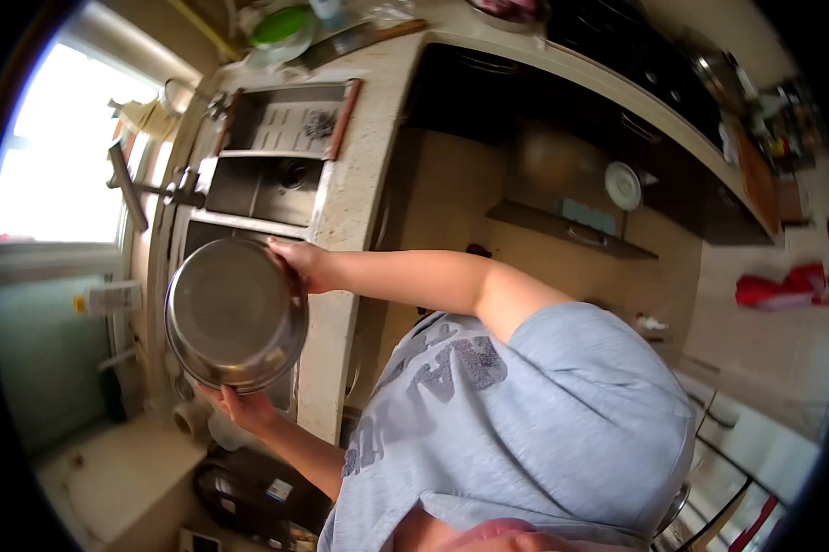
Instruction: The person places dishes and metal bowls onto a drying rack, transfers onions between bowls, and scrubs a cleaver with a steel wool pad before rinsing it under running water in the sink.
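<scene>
A round stainless steel basin (230, 311) is held over the near end of the sink, its broad circular face turned toward me. I cannot tell whether that face is its inside or its underside. My right hand (302, 264) grips the rim at the upper side in the view. On the opposite side, my left hand (241, 407) has its fingers against the rim, partly hidden by the basin. Beneath the basin, the sink (265, 189) shows a dark drain in its middle bowl. A slotted tray (281, 127) holding a metal scourer (319, 124) lies across the far end.
A faucet (186, 189) rises at the window side. A green bowl (278, 28) and a cleaver (350, 41) lie on the counter (378, 110). Behind me an open cabinet door (571, 232) juts out near a white lid (622, 186). A white bottle (111, 297) stands by the window.
</scene>
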Available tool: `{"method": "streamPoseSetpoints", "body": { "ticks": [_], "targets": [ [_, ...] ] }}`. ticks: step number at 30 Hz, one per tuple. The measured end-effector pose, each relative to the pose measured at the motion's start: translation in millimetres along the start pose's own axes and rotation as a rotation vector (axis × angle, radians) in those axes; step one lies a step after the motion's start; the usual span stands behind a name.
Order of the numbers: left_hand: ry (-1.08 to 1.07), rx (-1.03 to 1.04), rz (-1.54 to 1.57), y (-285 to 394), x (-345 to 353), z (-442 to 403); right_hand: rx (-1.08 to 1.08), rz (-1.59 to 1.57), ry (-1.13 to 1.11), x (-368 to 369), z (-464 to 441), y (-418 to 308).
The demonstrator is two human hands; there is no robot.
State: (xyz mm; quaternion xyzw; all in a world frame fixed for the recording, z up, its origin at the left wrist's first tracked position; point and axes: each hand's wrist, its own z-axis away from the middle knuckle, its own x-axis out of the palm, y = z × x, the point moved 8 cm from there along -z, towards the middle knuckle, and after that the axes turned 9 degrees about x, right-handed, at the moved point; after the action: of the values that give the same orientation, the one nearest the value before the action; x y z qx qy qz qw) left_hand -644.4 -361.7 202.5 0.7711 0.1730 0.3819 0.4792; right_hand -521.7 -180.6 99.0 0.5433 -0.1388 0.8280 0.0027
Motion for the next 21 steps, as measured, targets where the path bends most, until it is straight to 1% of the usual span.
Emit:
{"method": "streamPoseSetpoints", "body": {
  "ticks": [2, 3, 4, 5, 7, 8, 9, 11, 13, 15, 16, 17, 19, 21],
  "targets": [
    [-0.230, -0.038, 0.014, -16.7, 50.7, 5.3, -0.105, -0.042, 0.084, -9.1, 67.2, -30.3],
    [-0.361, -0.070, 0.085, -20.4, 90.0, 13.9, -0.154, -0.056, 0.134, -20.0, 99.7, -40.6],
    [-0.492, -0.102, 0.154, -22.3, 137.9, 22.2, -0.195, -0.044, 0.065, -35.1, 120.8, -49.8],
    [-0.625, -0.133, 0.228, -27.7, 177.3, 30.9, -0.283, -0.041, 0.121, -60.1, 137.2, -60.1],
    [-0.663, -0.195, 0.218, -59.3, 214.9, 44.8, -0.416, -0.061, 0.213, -84.6, 197.9, -79.9],
    [-0.683, -0.225, 0.210, -76.9, 231.8, 55.2, -0.465, -0.076, 0.205, -98.1, 226.3, -86.5],
    [-0.681, -0.328, 0.264, -103.1, 244.3, 66.8, -0.511, -0.092, 0.198, -115.0, 249.7, -92.4],
    [-0.510, -0.654, 0.309, -162.5, 263.2, 95.4, -0.578, -0.159, 0.214, -146.7, 305.6, -98.5],
    [-0.574, -0.752, 0.206, -218.0, 297.1, 134.7, -0.603, -0.256, 0.260, -182.5, 361.4, -99.8],
    [-0.622, -0.812, 0.027, -248.7, 348.2, 183.3, -0.702, -0.069, 0.387, -212.1, 428.4, -109.8],
    [-0.645, -0.886, 0.031, -270.0, 369.3, 214.1, -0.749, 0.030, 0.447, -228.8, 464.1, -116.7],
    [-0.670, -0.965, 0.034, -291.3, 386.1, 244.8, -0.760, 0.011, 0.450, -243.0, 494.0, -118.8],
    [-0.603, -1.084, 0.117, -323.9, 423.9, 304.9, -0.784, -0.038, 0.449, -274.2, 546.1, -120.9],
    [-0.596, -1.129, 0.106, -353.0, 459.9, 354.8, -0.798, -0.180, 0.491, -313.9, 589.6, -116.5]
  ]
}}
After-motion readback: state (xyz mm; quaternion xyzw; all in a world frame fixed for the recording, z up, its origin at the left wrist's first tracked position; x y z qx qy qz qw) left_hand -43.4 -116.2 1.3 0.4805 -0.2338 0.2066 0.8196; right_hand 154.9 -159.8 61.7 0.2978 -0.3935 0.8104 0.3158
